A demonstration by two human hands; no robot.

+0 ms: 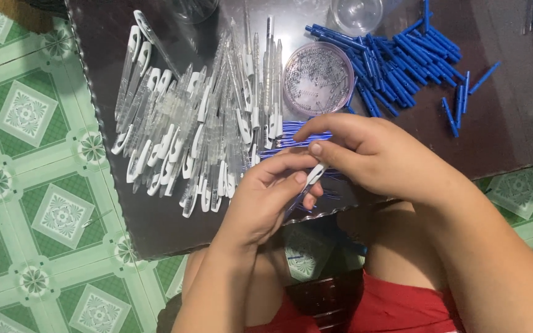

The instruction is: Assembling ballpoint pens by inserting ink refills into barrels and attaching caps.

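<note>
Clear pen barrel with white clip (pixel 311 179), long axis slanting up-right, pinched at its lower end by closed left hand (pixel 266 200) and upper end by right hand (pixel 371 154), above dark tray (pixel 155 228).

Clear barrels with white clips (pixel 186 129); blue caps (pixel 402 55); pink-rimmed dish (pixel 319 77) of silvery bits; dark glossy bench (pixel 513 123); green floor (pixel 26 203) with white flower-and-diamond pattern; red shorts (pixel 402 308).
</note>
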